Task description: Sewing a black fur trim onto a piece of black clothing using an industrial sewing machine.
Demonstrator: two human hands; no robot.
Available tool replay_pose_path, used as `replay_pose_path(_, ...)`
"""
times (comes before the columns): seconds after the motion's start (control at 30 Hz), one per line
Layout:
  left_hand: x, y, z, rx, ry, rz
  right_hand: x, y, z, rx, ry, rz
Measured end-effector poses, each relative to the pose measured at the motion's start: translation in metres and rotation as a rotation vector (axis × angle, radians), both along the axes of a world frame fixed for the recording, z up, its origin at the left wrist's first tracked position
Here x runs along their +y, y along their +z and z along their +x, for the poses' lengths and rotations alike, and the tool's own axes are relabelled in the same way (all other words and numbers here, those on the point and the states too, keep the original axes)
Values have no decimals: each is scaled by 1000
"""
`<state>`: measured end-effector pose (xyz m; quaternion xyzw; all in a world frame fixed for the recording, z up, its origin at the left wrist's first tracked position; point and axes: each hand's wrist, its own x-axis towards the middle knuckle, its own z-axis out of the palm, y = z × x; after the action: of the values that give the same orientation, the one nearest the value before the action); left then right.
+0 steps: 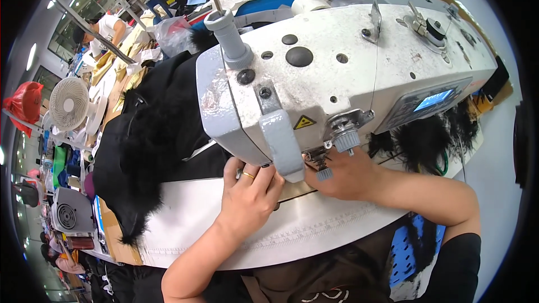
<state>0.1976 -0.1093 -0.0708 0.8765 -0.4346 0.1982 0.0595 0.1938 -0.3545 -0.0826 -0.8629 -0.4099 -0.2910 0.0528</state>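
Note:
A white industrial sewing machine [320,50] with grey end cover, tension knobs and small screen fills the centre of the head view. Below its grey front guard, my left hand [250,196] rests with fingers bent down by the needle area, a gold ring on one finger; whatever the fingertips press or grip is hidden. My right hand [342,176] reaches under the machine head right of that guard, fingers mostly hidden behind the knobs. Black fabric with fluffy trim [143,151] lies left of the machine on the white work surface [314,235]. More black fluff [415,140] lies at the right.
A white fan [70,103], red bag [22,106] and grey machine [73,210] stand at the left. Another person [104,33] in a white top bends over a table of yellow fabric behind. A blue perforated crate [407,252] sits below the table's right side.

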Motion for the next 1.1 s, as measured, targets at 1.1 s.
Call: replay_pose_path(1.1, 1, -8, 16, -36, 22, 55, -6, -12, 12, 248, -57, 90)
